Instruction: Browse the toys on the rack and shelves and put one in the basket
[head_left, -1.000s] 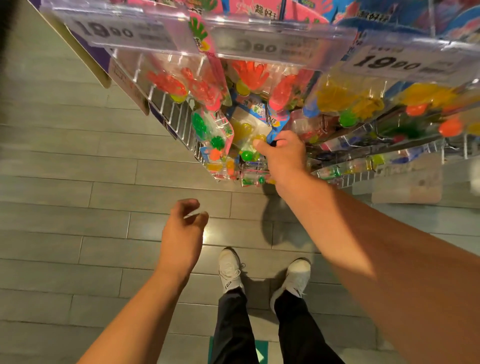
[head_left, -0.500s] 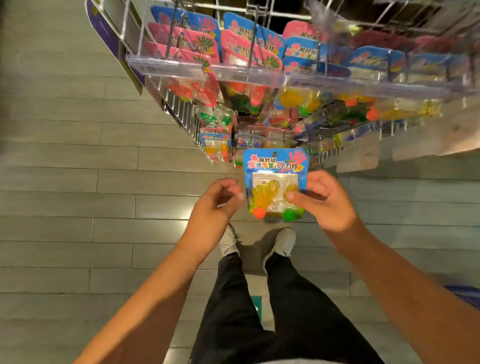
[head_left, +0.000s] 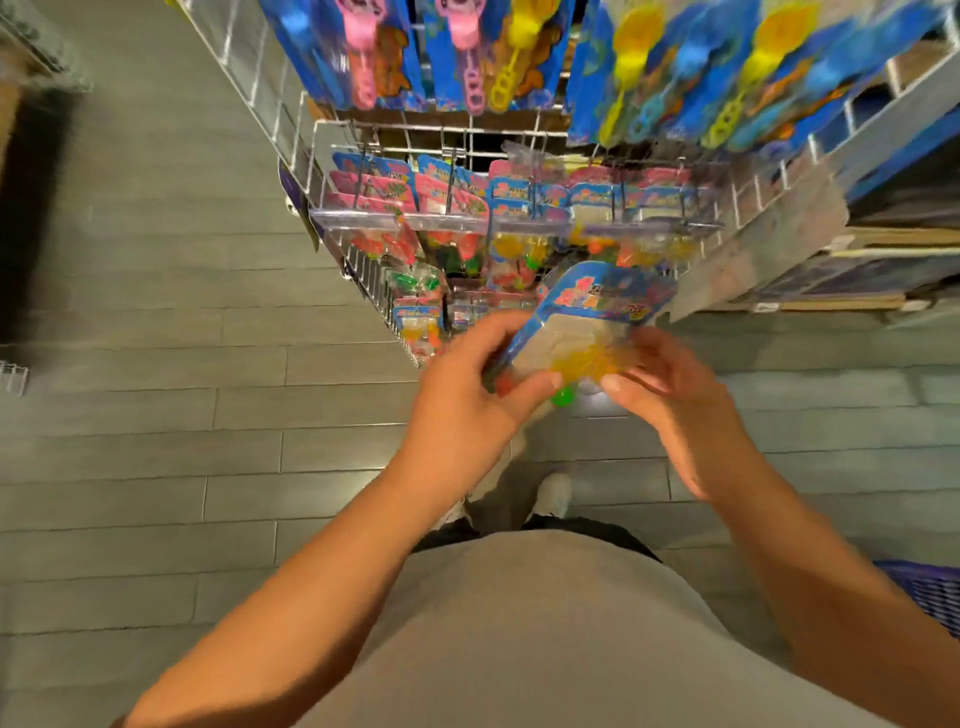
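toy pack (head_left: 582, 322) tilted between both hands, left hand (head_left: 462, 400) and right hand (head_left: 675, 410) pinching its lower edge.

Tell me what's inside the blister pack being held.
Inside the blister pack: a yellow toy and a green ball. Left hand and right hand cover its lower corners; blur hides details.

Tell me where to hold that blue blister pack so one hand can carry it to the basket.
Pinch the flat blue card top of the blister pack, coming from its upper right edge, thumb on the front. The bulging clear bubble below looks slippery and gives little purchase. Both the left hand and the right hand now hold its lower end.
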